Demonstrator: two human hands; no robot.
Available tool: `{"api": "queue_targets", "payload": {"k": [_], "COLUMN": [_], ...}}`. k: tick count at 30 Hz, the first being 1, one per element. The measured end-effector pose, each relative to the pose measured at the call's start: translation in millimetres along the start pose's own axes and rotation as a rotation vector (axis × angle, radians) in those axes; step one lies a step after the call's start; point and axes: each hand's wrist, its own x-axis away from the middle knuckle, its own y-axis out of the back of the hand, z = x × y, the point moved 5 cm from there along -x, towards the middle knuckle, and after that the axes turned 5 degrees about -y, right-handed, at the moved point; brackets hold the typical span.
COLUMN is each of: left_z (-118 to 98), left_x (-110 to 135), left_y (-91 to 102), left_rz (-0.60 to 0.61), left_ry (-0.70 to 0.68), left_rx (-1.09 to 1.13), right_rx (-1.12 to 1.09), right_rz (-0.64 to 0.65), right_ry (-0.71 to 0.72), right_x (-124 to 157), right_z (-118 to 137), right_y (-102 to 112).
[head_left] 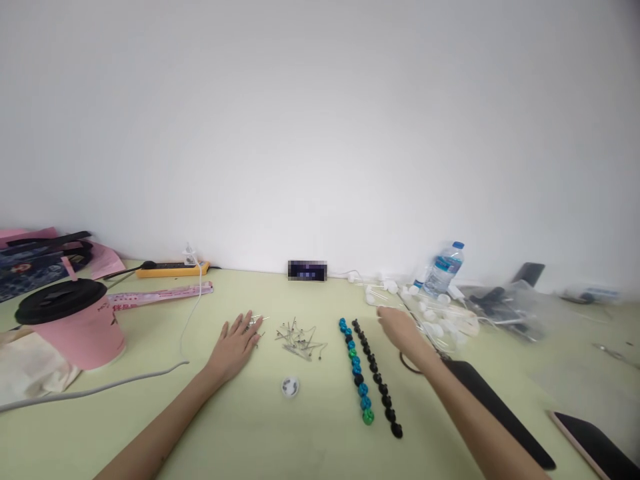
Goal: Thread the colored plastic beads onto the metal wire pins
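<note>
My left hand (234,348) lies palm down on the table with its fingers stretched out. Thin metal pieces (258,321) poke out around its fingertips. To its right is a loose pile of thin metal pins with small heads (300,339). A round white plastic part with slots (290,387) sits in front of the pile. My right hand (399,328) is closed, its fingers curled down beside several white plastic parts (383,293); what they hold, if anything, is hidden. Left of that wrist run a row of blue, green and black balls (356,368) and a row of black caps (379,380).
A pink lidded cup (83,333) and a grey cable (100,390) occupy the left side. Behind stand a yellow power strip (173,269) and a small screen (307,271). A water bottle (443,270), clear plastic bags (510,310), a black flat object (500,413) and a phone (595,443) lie right.
</note>
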Motion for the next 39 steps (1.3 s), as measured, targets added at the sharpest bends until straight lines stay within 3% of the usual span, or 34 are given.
{"api": "queue_targets", "payload": {"k": [3, 7, 10, 16, 20, 23, 25, 27, 30, 34, 36, 39], "left_z": [10, 6, 1, 9, 7, 3, -1, -5, -10, -12, -13, -15], "left_x": [0, -2, -10, -21, -17, -8, -1, 7, 20, 32, 36, 39], "left_y": [4.0, 19.3, 21.4, 6.5, 1.9, 1.7, 1.9, 1.9, 2.0, 5.4, 10.0, 19.7], "left_rz": [-0.026, -0.17, -0.167, -0.041, -0.009, -0.002, -0.006, -0.016, -0.042, -0.081, -0.1, -0.135], "left_ry": [0.087, 0.04, 0.004, 0.134, 0.06, 0.024, 0.0, -0.028, -0.063, -0.077, -0.064, -0.054], "left_rx": [-0.01, -0.028, -0.037, -0.028, -0.015, -0.015, -0.012, -0.002, 0.026, 0.082, 0.096, 0.096], "right_rx": [0.106, 0.191, 0.226, 0.214, 0.129, -0.048, -0.268, -0.451, -0.557, -0.099, 0.082, 0.256], "right_rz": [-0.01, -0.08, -0.133, -0.148, -0.108, -0.098, -0.141, -0.199, -0.353, -0.526, -0.588, -0.597], "right_ry": [-0.091, -0.118, -0.127, -0.106, 0.001, 0.091, 0.075, 0.049, 0.182, 0.547, 0.703, 0.877], "right_x": [-4, -8, -15, -27, -31, -28, -23, -16, -6, -1, -4, -12], "right_z": [-49, -77, -86, -100, -104, -103, -98, -80, -20, 100, 154, 216], "right_y": [-20, -39, -45, -56, -58, -46, -29, -7, 30, 52, 49, 36]}}
